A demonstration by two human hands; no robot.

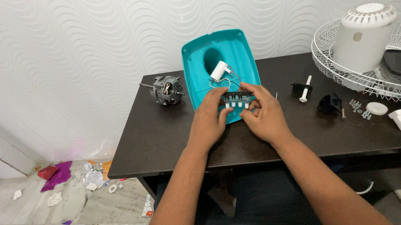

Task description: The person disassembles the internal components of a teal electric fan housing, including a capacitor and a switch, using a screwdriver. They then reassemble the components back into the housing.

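Bright, even light; wide-angle edge distortion.

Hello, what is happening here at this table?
A person holds a small black switch block with white buttons in the left hand and right hand, above a teal plastic housing on the dark table. A motor, a white wire fan guard and loose screws lie around.

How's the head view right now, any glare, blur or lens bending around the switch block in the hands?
Head view: even indoor light and sharp focus on the switch block held by the left hand and right hand; soft glare on the teal cover; wide-angle bending at the edges stretches the fan grille and forearms.
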